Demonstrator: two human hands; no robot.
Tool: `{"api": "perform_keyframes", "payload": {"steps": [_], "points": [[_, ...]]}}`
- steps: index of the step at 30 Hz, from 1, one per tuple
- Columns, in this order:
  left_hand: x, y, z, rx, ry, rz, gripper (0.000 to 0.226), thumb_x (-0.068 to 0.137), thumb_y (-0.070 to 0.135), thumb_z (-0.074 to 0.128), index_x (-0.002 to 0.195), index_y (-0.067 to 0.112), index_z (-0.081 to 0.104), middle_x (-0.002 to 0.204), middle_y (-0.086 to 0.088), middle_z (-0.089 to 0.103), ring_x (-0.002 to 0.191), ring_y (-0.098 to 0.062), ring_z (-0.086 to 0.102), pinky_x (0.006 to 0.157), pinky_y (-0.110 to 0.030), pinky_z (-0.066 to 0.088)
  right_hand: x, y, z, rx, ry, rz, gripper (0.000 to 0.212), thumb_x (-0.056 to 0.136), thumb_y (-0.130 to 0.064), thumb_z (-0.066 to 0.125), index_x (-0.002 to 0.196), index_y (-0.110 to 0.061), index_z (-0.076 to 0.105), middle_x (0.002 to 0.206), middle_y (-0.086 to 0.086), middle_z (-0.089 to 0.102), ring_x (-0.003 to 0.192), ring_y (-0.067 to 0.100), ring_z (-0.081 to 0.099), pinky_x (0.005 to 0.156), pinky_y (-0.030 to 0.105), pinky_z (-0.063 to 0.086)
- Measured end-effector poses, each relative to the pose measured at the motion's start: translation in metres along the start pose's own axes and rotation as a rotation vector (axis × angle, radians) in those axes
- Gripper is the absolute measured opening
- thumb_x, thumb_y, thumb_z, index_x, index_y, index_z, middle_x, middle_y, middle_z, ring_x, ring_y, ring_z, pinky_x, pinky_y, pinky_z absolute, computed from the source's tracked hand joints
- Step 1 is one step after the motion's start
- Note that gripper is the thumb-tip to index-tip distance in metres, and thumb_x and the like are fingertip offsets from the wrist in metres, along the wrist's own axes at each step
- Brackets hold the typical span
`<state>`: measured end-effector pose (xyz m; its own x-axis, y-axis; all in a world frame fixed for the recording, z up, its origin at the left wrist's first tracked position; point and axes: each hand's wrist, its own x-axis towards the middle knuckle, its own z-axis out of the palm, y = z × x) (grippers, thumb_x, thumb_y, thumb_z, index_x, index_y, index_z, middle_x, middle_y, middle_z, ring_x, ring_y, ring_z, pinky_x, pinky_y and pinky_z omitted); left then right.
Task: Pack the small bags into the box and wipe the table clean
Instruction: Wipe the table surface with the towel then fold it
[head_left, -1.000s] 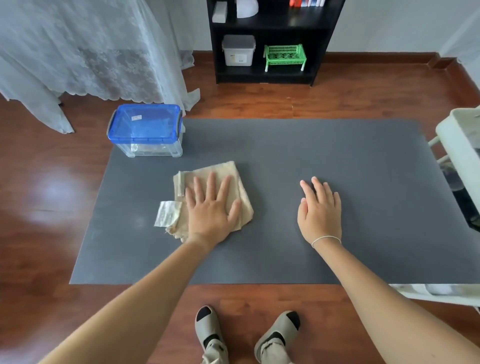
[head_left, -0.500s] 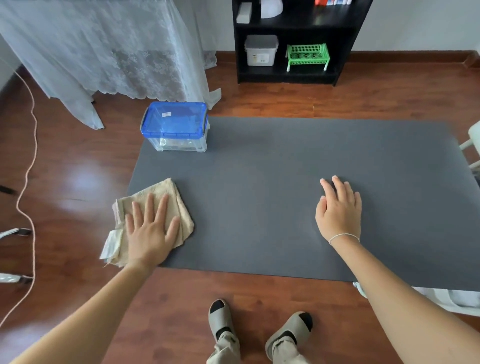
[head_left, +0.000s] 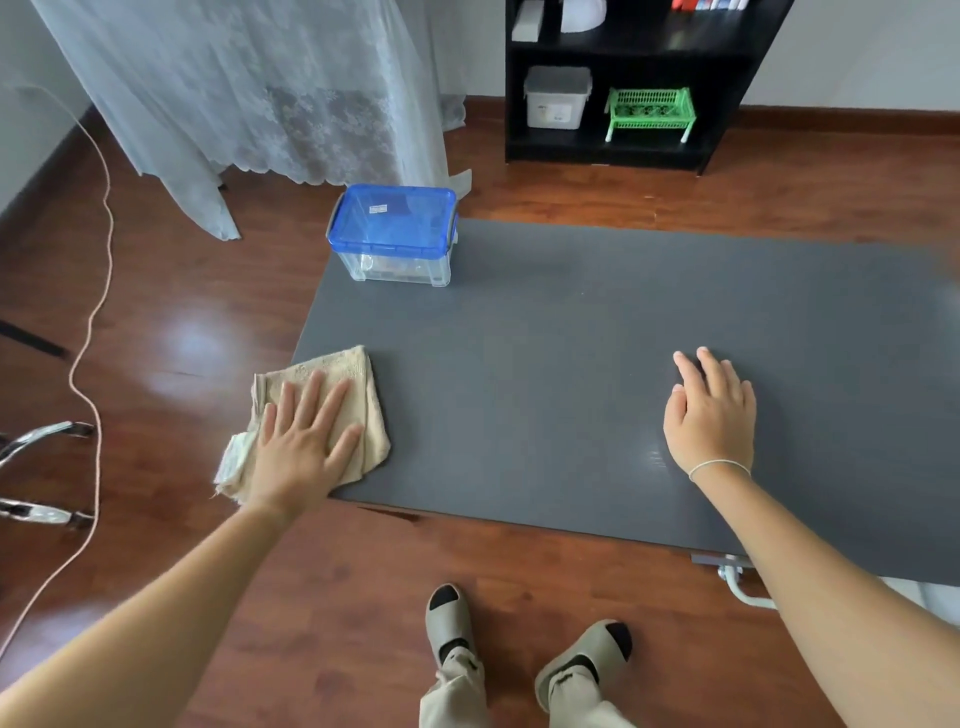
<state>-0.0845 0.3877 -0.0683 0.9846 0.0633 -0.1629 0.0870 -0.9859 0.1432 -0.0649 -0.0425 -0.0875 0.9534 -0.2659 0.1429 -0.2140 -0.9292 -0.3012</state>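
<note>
The beige cloth (head_left: 322, 410) lies folded at the near left corner of the grey table (head_left: 597, 374), its left part hanging past the table's left edge, and the left hand (head_left: 304, 441) presses flat on top of it with all fingers straight and spread wide, palm down, the forearm reaching in from the lower left. A paler frayed flap of the cloth sticks out just to the left of that hand's wrist side. Well beyond the left hand's fingertips, near the table's far left corner, stands the clear plastic box (head_left: 393, 236) with its blue lid closed; through the clear wall something pale and brownish shows low inside, too blurred to tell whether it is the small bags. Far to the right of the left hand, the right hand (head_left: 711, 415) rests palm down on the bare table top, fingers straight and close together, holding nothing, a thin band round its wrist. Past the box, a lace curtain (head_left: 270, 93) hangs to the wooden floor. Beyond the right hand's fingertips, against the wall, stands a black shelf (head_left: 639, 150) holding a grey-lidded white container (head_left: 557, 98) and, beside it, a green basket (head_left: 649, 109) whose contents cannot be made out. A cord (head_left: 96, 291) trails over the floor far to the left of the left hand.
</note>
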Motion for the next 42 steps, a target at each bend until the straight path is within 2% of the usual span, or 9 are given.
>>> {"api": "perform_keyframes", "payload": {"steps": [3,9,12,19,23,27,33,38,42], "points": [[-0.003,0.035,0.007,0.006,-0.010,-0.033,0.070,0.079,0.065,0.008,0.145,0.040,0.008,0.159,0.000,0.005,0.145,-0.035,-0.001,0.116,-0.050,0.002,0.000,0.000,0.001,-0.003,-0.002,0.014,0.040,0.091,-0.009,0.044,0.130,-0.011,0.050,0.143,0.017,0.043,0.131,0.042,0.037,0.108,0.056,0.024],[-0.036,0.178,0.042,-0.004,-0.091,0.518,0.060,0.088,0.060,0.022,0.143,0.046,0.002,0.158,0.005,0.007,0.145,-0.028,-0.008,0.114,-0.044,-0.012,0.000,0.000,0.000,-0.010,-0.027,0.014,0.040,0.092,-0.010,0.043,0.132,-0.013,0.048,0.144,0.015,0.042,0.132,0.041,0.035,0.109,0.055,0.023],[-0.027,0.172,0.040,-0.017,-0.066,0.627,0.056,0.089,0.061,0.020,0.141,0.050,0.003,0.157,0.012,0.007,0.145,-0.018,-0.007,0.117,-0.041,-0.006,0.000,0.001,-0.001,-0.004,-0.019,0.007,0.040,0.093,-0.014,0.038,0.131,-0.013,0.049,0.144,0.015,0.042,0.132,0.041,0.036,0.109,0.055,0.024],[-0.003,0.013,0.004,-0.049,-0.010,0.138,0.065,0.081,0.067,0.014,0.142,0.047,0.010,0.157,0.010,0.007,0.146,-0.023,0.001,0.118,-0.041,0.006,0.000,-0.002,-0.002,0.001,-0.005,0.011,0.046,0.089,-0.019,0.032,0.130,-0.011,0.051,0.143,0.017,0.043,0.131,0.041,0.036,0.108,0.055,0.025],[-0.001,0.010,0.007,-0.016,0.009,0.047,0.066,0.081,0.064,0.010,0.144,0.042,0.009,0.158,0.005,0.006,0.146,-0.028,-0.002,0.118,-0.045,0.003,0.000,-0.003,-0.002,-0.008,-0.008,0.010,0.040,0.091,-0.008,0.042,0.130,-0.009,0.051,0.142,0.018,0.043,0.129,0.042,0.038,0.107,0.056,0.027],[0.001,0.081,0.020,-0.013,-0.011,0.118,0.069,0.081,0.065,0.013,0.145,0.040,0.006,0.159,0.002,0.002,0.144,-0.036,-0.004,0.116,-0.049,-0.001,0.000,-0.005,-0.005,-0.032,-0.012,-0.004,0.043,0.090,-0.013,0.034,0.129,-0.007,0.051,0.140,0.020,0.045,0.125,0.043,0.041,0.103,0.055,0.032],[-0.009,0.186,0.033,-0.185,-0.109,0.363,0.057,0.091,0.055,0.023,0.144,0.041,0.011,0.159,0.005,0.003,0.145,-0.029,-0.012,0.113,-0.042,-0.015,0.002,-0.004,-0.005,-0.042,-0.053,0.013,0.040,0.091,-0.006,0.044,0.130,-0.007,0.050,0.143,0.019,0.042,0.129,0.042,0.037,0.106,0.055,0.027],[0.007,0.134,0.005,-0.532,0.000,0.409,0.043,0.096,0.027,0.040,0.138,0.022,0.041,0.154,-0.006,0.027,0.145,-0.027,0.014,0.119,-0.040,0.012,0.003,-0.035,-0.012,0.034,-0.069,0.140,0.045,0.090,-0.012,0.046,0.135,-0.009,0.044,0.147,0.018,0.036,0.131,0.040,0.033,0.105,0.055,0.027],[0.026,0.058,-0.012,-0.415,0.140,0.170,0.041,0.095,0.018,0.043,0.136,0.018,0.045,0.151,-0.012,0.032,0.142,-0.033,0.021,0.116,-0.040,0.018,-0.015,-0.126,-0.007,0.067,-0.074,-0.131,0.046,0.087,-0.022,0.046,0.133,-0.012,0.046,0.144,0.017,0.038,0.127,0.037,0.039,0.100,0.050,0.033]]}}
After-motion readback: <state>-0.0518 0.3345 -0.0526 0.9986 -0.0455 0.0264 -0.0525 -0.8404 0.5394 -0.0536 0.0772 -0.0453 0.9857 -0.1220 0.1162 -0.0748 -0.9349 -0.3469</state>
